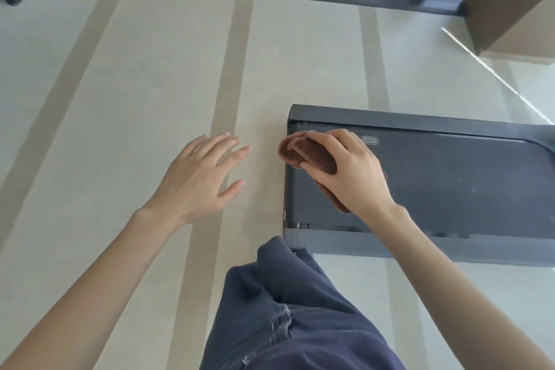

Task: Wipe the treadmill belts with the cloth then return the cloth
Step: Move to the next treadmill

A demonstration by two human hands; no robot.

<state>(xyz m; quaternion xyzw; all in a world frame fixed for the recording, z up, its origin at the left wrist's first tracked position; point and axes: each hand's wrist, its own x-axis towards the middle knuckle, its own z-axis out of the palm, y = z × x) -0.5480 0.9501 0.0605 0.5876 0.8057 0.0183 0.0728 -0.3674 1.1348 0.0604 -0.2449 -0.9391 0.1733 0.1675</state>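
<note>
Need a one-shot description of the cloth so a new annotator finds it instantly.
Start at the dark treadmill lying on the pale striped floor, right of centre. At its near-left end, the right hand presses down on the belt. The cloth is the bunched reddish-brown fabric under that hand, the only warm-coloured thing on the grey belt.

Brown cloth (303,156) sits bunched and folded at the rear end of the dark, dusty-looking treadmill belt (450,183).
</note>
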